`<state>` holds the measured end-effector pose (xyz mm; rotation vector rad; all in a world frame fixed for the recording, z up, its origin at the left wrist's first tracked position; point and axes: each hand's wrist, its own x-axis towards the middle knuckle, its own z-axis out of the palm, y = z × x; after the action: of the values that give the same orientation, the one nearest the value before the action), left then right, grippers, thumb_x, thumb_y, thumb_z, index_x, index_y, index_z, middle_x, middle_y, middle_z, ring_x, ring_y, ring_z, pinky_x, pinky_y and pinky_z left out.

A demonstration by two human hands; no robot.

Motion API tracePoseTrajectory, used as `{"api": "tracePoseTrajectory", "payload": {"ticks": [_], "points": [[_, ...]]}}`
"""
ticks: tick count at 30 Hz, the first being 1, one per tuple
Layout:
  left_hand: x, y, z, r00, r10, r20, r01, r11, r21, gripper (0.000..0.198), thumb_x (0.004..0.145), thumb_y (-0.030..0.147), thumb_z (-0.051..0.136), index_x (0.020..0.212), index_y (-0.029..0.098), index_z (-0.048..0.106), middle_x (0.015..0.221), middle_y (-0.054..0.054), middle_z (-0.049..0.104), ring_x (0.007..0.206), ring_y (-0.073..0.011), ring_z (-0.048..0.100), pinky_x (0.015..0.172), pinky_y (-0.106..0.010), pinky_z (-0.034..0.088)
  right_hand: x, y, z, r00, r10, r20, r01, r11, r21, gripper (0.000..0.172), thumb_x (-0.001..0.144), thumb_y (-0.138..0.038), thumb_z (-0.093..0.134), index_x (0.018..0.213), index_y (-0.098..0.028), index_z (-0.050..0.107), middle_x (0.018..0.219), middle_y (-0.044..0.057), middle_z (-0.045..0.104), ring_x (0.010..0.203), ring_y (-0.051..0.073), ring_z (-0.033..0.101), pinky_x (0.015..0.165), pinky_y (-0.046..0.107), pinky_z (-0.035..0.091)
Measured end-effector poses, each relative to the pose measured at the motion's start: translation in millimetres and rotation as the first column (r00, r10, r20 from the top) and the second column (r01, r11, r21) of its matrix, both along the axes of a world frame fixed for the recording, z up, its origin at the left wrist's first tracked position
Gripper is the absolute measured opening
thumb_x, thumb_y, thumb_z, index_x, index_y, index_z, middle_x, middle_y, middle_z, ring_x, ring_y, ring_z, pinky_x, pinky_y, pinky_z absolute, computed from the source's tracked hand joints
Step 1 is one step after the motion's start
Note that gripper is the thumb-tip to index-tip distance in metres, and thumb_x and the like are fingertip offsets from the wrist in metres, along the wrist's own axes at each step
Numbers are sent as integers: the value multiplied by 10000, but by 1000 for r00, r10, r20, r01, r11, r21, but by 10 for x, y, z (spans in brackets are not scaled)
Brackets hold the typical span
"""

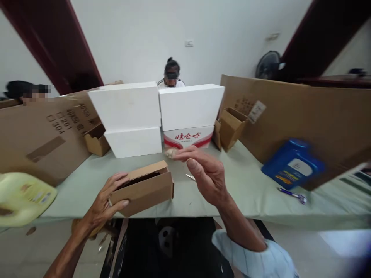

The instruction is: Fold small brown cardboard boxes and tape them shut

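1 oblong cardboard box occupies the left grip.

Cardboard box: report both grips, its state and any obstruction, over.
Left grip on cardboard box, top gaping. Right grip off it; can't tell whether it holds the small pale item there. Possible obstruction: slim white item on table.

Soft light is fairly even, with glare on the floor at lower right and stretched, blurry edges.
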<state>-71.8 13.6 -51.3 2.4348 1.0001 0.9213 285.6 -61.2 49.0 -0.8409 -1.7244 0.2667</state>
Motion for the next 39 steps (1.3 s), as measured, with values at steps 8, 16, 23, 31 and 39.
{"api": "tracePoseTrajectory", "payload": {"ticks": [8, 16, 23, 31, 39], "points": [[-23, -107, 241, 997, -71, 4, 71, 989, -130, 470, 957, 464, 732, 1396, 334, 626, 1681, -117, 384, 1520, -360, 444, 1174, -548, 487, 80, 208, -506, 955, 36, 294, 6, 990, -142, 405, 997, -360, 761, 1377, -254, 670, 1300, 97, 716, 1224, 292, 631, 1022, 466, 552], [-228, 10, 361, 988, -150, 36, 155, 952, -264, 946, 837, 840, 652, 1599, 311, 464, 1647, -153, 423, 1507, -422, 432, 1196, -580, 443, -15, 264, -645, 920, 147, 364, -134, 989, -62, 61, 1030, -213, 691, 1083, -230, 715, 1168, 79, 754, 1013, 241, 661, 922, 421, 523], [-203, -119, 541, 992, -123, -18, 107, 920, -376, 728, 964, 690, 575, 1589, 325, 501, 1643, -112, 466, 1485, -386, 480, 1183, -545, 473, 44, 97, -668, 862, 183, 472, -172, 983, -65, 104, 1062, -224, 647, 1149, -233, 702, 1272, 96, 745, 1038, 222, 709, 998, 436, 514], [-7, -188, 675, 954, -155, -258, 92, 967, -239, 693, 909, 285, 725, 1568, 371, 530, 1580, -64, 544, 1440, -303, 558, 1179, -439, 512, 23, 168, -454, 712, 269, 648, -243, 961, -131, 298, 999, -289, 722, 1295, -262, 707, 1214, 96, 750, 1098, 245, 701, 984, 381, 568], [-116, -81, 795, 921, -245, -304, 151, 942, -300, 877, 714, 252, 862, 1530, 335, 552, 1592, -99, 522, 1447, -361, 550, 1156, -489, 522, 104, 198, -515, 692, 179, 699, -220, 975, -32, 517, 977, -299, 749, 1460, -234, 577, 1165, 106, 651, 1045, 249, 647, 869, 360, 573]]}}
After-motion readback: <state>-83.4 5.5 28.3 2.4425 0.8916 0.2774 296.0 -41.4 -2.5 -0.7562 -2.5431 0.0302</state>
